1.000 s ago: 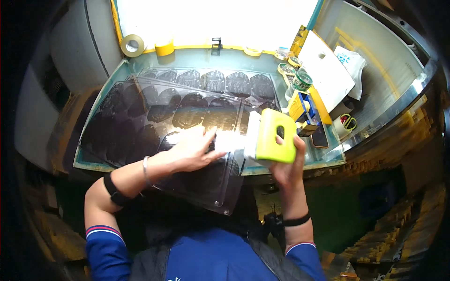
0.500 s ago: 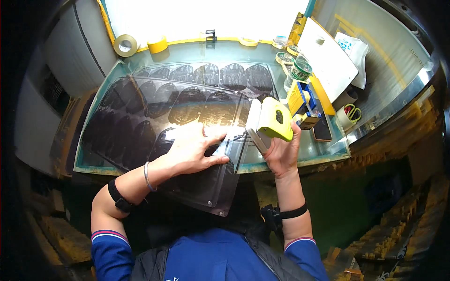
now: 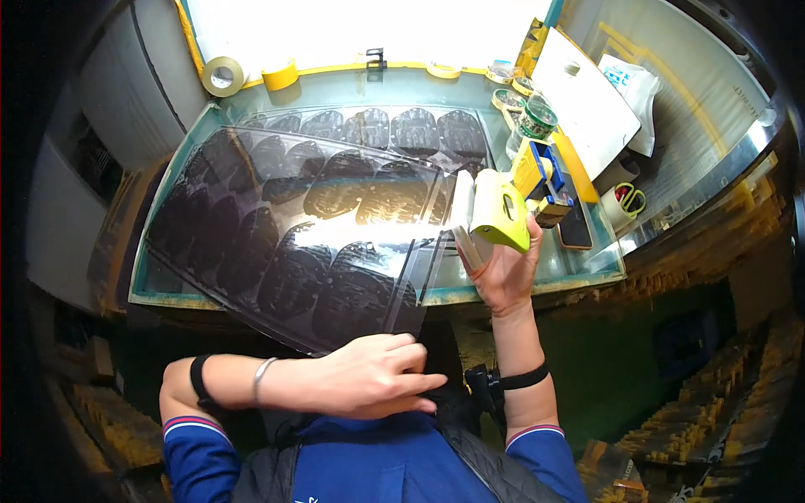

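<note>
A lime-green and grey hole punch (image 3: 503, 214) is gripped in my right hand (image 3: 503, 272), close to the right edge of the films. Dark transparent film sheets (image 3: 335, 226) printed with rows of rounded black shapes lie overlapping on the glass-topped light table (image 3: 537, 289). Part of the upper sheets overhangs the near edge. My left hand (image 3: 381, 377) is in front of the table, by the near corner of the films, which it partly hides. Its fingers are loosely bent and apart, with nothing seen in them.
Right of the punch stand a yellow-and-blue tape dispenser (image 3: 541, 184), a phone (image 3: 575, 226) and a cup (image 3: 619, 210) holding green-handled scissors. Behind are clear green-labelled containers (image 3: 537, 121). Tape rolls (image 3: 223, 76) and a black clip (image 3: 375, 63) line the back edge.
My left hand has come off the films and drawn back toward my body. The films' near right corner has shifted away from me. The hole punch, still in my right hand, has turned slightly.
</note>
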{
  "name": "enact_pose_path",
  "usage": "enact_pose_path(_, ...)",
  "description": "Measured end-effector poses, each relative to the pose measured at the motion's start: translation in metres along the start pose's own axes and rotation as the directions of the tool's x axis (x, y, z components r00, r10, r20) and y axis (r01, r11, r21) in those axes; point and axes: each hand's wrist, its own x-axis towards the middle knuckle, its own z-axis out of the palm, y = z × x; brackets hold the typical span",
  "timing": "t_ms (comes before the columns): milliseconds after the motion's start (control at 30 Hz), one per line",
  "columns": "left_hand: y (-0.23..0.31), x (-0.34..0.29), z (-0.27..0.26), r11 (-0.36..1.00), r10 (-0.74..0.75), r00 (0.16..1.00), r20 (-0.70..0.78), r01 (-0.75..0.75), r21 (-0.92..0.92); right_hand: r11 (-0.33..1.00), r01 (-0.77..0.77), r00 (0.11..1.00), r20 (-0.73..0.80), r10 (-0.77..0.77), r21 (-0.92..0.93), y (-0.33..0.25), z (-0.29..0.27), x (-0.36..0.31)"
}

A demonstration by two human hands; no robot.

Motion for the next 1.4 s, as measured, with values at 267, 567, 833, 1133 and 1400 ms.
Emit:
enact_pose_path(267, -0.009, -0.179, 0.013, 0.500, -0.818, 0.542, -0.193, 0.836, 0.227, 0.998, 0.030, 1.000, -0.005, -0.030, 0.050, 0.001, -0.005, -0.002)
enact_pose_path(567, -0.014, -0.379, 0.043, -0.511, -0.825, -0.549, 0.133, 0.826, 0.237, 0.988, 0.017, 1.000, -0.023, -0.014, 0.156, 0.003, -0.005, -0.003)
enact_pose_path(833, -0.002, -0.180, 0.003, -0.217, -0.722, 0.640, 0.264, 0.153, -0.964, 0.986, -0.037, 0.994, 0.106, 0.020, 0.160, -0.007, -0.029, -0.005)
enact_pose_path(1133, 0.002, -0.143, 0.002, -0.185, -0.553, 0.807, 0.208, 0.125, -0.975, 0.991, -0.036, 0.996, 0.080, 0.025, 0.126, -0.005, -0.022, -0.007)
enact_pose_path(1400, -0.009, -0.023, -0.009, 0.875, -0.409, 0.876, -0.257, 0.456, 0.163, 0.991, 0.022, 1.000, 0.017, -0.025, 0.132, 0.000, -0.009, -0.005)
